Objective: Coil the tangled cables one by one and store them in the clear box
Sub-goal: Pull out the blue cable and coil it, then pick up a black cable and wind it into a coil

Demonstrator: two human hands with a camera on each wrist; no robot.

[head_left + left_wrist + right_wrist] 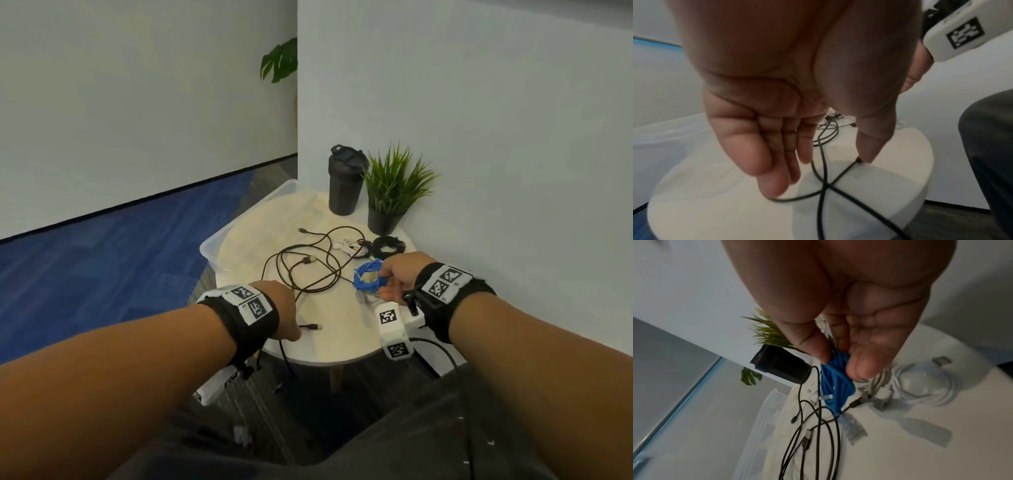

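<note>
Round white tabletop (329,346) stands against a pale wall, beside blue carpet. Clear box (219,240) sits at the tabletop's far-left edge, partly under its rim in the head view; its contents cannot be made out. Black lidded tumbler (346,181) and potted grass plant (394,192) stand side by side at the back, near the wall.

Left hand (277,308) is low over the near-left edge of the tabletop. In the left wrist view its fingers (764,162) point down, loosely extended and slightly spread, the thumb tip touching a black cable end; nothing is gripped.

Right hand (399,274) is over the right side of the tabletop. Its thumb and fingers (861,363) pinch the coiled blue cable (368,277), which hangs from the grip above the surface; one clear plug dangles below the coil.

Loose black cables (308,267) lie sprawled and overlapping across the middle of the tabletop, with one strand running off the near edge. A USB plug (313,326) lies just beside the left hand.

Bundled white cables (920,386) lie on the right of the tabletop, near the blue coil. A small black coil (388,245) rests in front of the plant pot
</note>
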